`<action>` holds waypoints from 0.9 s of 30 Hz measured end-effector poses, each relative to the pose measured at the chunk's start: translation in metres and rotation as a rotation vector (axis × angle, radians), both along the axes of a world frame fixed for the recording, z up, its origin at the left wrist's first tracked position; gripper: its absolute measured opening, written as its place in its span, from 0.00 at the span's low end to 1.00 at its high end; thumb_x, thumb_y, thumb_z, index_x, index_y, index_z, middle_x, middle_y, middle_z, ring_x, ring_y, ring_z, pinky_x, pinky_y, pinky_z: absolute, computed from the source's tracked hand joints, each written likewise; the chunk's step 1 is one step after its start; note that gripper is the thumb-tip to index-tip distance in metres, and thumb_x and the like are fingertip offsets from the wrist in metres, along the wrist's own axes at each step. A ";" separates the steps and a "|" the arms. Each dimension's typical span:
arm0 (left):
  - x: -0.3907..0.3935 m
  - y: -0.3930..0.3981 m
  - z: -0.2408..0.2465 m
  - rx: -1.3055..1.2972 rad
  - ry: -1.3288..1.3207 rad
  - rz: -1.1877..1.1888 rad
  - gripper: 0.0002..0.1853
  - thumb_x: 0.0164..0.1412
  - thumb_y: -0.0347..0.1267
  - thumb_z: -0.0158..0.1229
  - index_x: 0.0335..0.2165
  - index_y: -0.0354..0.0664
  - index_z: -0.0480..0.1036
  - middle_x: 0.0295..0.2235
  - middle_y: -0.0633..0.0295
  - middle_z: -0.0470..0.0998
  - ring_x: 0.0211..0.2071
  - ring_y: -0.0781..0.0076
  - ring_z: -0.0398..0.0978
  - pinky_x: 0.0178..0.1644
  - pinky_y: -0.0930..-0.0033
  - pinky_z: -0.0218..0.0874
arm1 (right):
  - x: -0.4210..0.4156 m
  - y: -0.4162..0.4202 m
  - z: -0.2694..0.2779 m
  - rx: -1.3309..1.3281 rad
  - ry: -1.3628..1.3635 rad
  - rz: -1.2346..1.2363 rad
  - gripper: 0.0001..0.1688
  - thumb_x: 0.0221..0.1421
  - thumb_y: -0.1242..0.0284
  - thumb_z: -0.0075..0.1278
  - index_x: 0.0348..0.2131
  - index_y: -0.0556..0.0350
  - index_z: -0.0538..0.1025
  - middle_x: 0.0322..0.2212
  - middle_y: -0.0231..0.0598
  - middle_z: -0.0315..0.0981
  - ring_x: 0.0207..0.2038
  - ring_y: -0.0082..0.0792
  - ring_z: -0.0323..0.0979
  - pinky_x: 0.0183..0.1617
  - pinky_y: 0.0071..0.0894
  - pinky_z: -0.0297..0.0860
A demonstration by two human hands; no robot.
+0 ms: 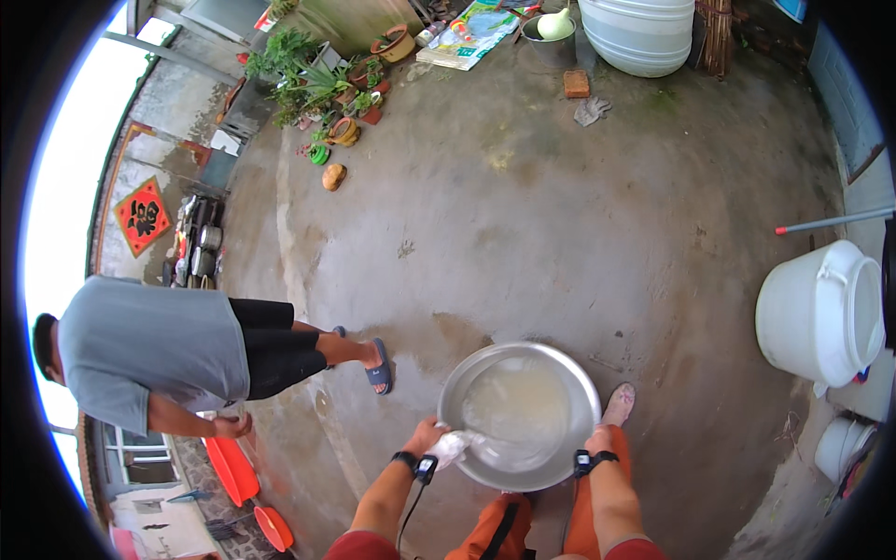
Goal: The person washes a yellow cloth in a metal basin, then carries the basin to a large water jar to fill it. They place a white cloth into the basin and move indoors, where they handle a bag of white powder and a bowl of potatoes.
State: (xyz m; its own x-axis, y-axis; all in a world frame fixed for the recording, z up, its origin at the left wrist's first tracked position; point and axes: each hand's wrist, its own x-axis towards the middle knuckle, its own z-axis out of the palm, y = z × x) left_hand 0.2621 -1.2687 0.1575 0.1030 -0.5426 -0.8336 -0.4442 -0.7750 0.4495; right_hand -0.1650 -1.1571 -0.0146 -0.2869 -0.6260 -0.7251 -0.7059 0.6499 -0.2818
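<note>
A wide, shallow metal basin (590, 392) is in front of my legs, holding cloudy water (521, 402). My left hand (423, 437) grips its left rim, with a crumpled whitish cloth or plastic (451, 448) at the fingers, draped over the edge. On the opposite side, the rim is in my right hand (600, 441). The basin looks slightly tilted; whether it touches the floor I cannot tell. Both wrists carry black strapped devices with cables.
Another person (161, 343) walks at the left. Potted plants (322, 84) line the upper left, near a round stone (334, 177). A brick (577, 84) and a grey rag (592, 110) lie farther off. Large white plastic tubs (798, 315) stand at the right. Wet concrete (490, 245) spreads ahead.
</note>
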 end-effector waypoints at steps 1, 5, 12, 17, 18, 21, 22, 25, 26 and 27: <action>0.001 -0.016 -0.019 -0.042 -0.273 -0.233 0.16 0.48 0.31 0.58 0.37 0.35 0.71 0.30 0.58 0.76 0.31 0.72 0.73 0.36 0.70 0.64 | -0.017 -0.030 0.026 -0.106 -0.068 -0.033 0.18 0.34 0.82 0.49 0.32 0.62 0.73 0.31 0.55 0.71 0.37 0.53 0.69 0.41 0.42 0.67; -0.141 -0.136 -0.031 -0.229 -0.075 -0.317 0.18 0.46 0.36 0.60 0.34 0.33 0.71 0.29 0.49 0.75 0.31 0.66 0.73 0.36 0.68 0.63 | -0.140 -0.108 0.090 -0.197 -0.006 -0.240 0.16 0.37 0.83 0.45 0.33 0.62 0.71 0.34 0.55 0.69 0.40 0.54 0.66 0.46 0.43 0.63; -0.390 -0.352 -0.031 -0.277 0.280 -0.685 0.18 0.51 0.36 0.56 0.34 0.28 0.67 0.28 0.50 0.75 0.29 0.66 0.73 0.32 0.67 0.65 | -0.406 -0.238 0.114 -0.160 0.024 -1.088 0.14 0.49 0.76 0.38 0.31 0.68 0.73 0.30 0.55 0.72 0.32 0.49 0.72 0.32 0.42 0.66; -0.421 -0.394 0.014 0.016 0.190 -0.646 0.18 0.54 0.36 0.53 0.38 0.32 0.69 0.32 0.52 0.76 0.33 0.63 0.74 0.36 0.66 0.66 | -0.410 -0.218 0.108 -0.068 -0.064 -0.796 0.14 0.47 0.74 0.40 0.29 0.68 0.74 0.25 0.51 0.73 0.24 0.43 0.72 0.23 0.40 0.66; -0.408 -0.396 0.010 -0.417 0.080 -1.386 0.18 0.54 0.40 0.48 0.39 0.41 0.71 0.36 0.57 0.76 0.36 0.61 0.73 0.41 0.64 0.64 | -0.395 -0.213 0.114 -0.030 -0.103 -0.807 0.13 0.47 0.75 0.39 0.28 0.67 0.74 0.24 0.49 0.72 0.21 0.41 0.70 0.21 0.38 0.66; -0.394 -0.389 0.008 -0.471 0.036 -1.558 0.18 0.53 0.44 0.46 0.37 0.49 0.74 0.39 0.60 0.74 0.39 0.57 0.71 0.45 0.63 0.62 | -0.354 -0.151 0.089 -0.135 -0.109 -0.865 0.14 0.48 0.74 0.39 0.29 0.64 0.74 0.19 0.47 0.72 0.14 0.40 0.66 0.19 0.34 0.66; -0.370 -0.386 -0.002 -0.511 0.029 -1.597 0.18 0.52 0.44 0.46 0.37 0.49 0.74 0.39 0.59 0.74 0.39 0.56 0.71 0.45 0.62 0.62 | -0.328 -0.156 0.105 -0.131 -0.107 -0.890 0.15 0.49 0.72 0.39 0.31 0.63 0.74 0.20 0.48 0.72 0.16 0.40 0.68 0.20 0.34 0.66; -0.315 -0.368 -0.040 -0.506 0.137 -1.569 0.15 0.50 0.39 0.48 0.36 0.48 0.74 0.35 0.54 0.74 0.39 0.53 0.70 0.45 0.61 0.61 | -0.268 -0.115 0.085 -0.138 0.007 -0.796 0.17 0.50 0.69 0.41 0.37 0.61 0.73 0.26 0.52 0.72 0.24 0.42 0.72 0.26 0.38 0.68; -0.297 -0.363 -0.048 -0.569 0.182 -1.594 0.15 0.49 0.39 0.50 0.36 0.48 0.74 0.34 0.53 0.74 0.38 0.52 0.70 0.44 0.61 0.62 | -0.257 -0.096 0.068 -0.140 0.068 -0.733 0.19 0.50 0.68 0.42 0.39 0.60 0.72 0.28 0.53 0.72 0.28 0.44 0.73 0.30 0.39 0.69; -0.272 -0.358 -0.055 -0.630 0.206 -1.609 0.15 0.48 0.38 0.51 0.36 0.48 0.74 0.34 0.51 0.74 0.38 0.52 0.70 0.44 0.61 0.62 | -0.240 -0.106 0.081 -0.110 0.082 -0.706 0.20 0.50 0.68 0.42 0.41 0.61 0.71 0.32 0.54 0.71 0.33 0.46 0.70 0.36 0.40 0.66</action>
